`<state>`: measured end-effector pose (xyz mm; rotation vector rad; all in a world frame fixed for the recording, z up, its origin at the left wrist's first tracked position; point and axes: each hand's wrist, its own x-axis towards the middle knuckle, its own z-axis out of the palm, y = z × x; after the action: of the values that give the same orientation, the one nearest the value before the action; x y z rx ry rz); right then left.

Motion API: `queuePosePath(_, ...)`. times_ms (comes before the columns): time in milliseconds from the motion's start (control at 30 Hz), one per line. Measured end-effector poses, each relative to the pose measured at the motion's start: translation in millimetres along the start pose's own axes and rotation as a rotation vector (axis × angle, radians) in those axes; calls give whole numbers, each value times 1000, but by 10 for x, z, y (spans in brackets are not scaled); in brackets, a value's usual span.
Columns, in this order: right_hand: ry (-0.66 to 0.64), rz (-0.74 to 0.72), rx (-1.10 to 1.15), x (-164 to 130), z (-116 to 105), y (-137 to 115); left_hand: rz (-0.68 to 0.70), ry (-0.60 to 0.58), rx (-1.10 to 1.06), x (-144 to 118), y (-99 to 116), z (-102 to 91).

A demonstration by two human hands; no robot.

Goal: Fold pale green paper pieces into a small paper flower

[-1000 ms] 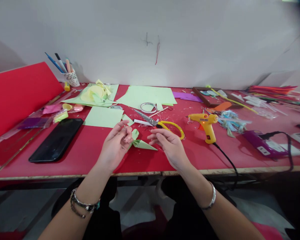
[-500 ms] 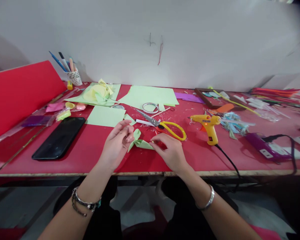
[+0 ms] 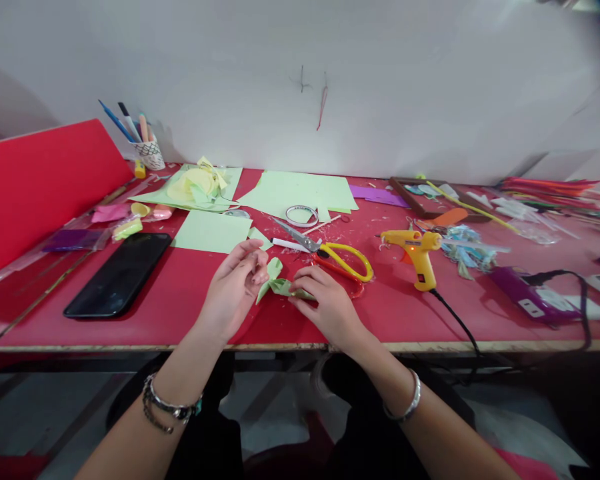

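Over red tabletop (image 3: 180,293), both hands are pinching light, crease-prone folded green paper (image 3: 280,285): left hand (image 3: 235,287) beside its loop, right hand (image 3: 325,303) closed on its point.

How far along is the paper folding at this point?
Done: the green paper piece already carries several folds, and cut green sheets and scraps lie behind the scissors. In hand: the left hand pinches one end of the piece while the right hand presses the other end onto the table. Left: the glue gun lies untouched beside them; the final shape cannot be told.
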<state>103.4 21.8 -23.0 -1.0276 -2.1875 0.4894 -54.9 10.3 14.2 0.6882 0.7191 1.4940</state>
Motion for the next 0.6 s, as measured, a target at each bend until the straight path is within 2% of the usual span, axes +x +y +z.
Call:
queuePosePath(467, -64, 84, -83, -17, 32, 36, -13, 2, -14, 8, 15, 10)
queuePosePath(600, -6, 98, 15, -22, 41, 48, 3, -7, 1, 4, 24, 0)
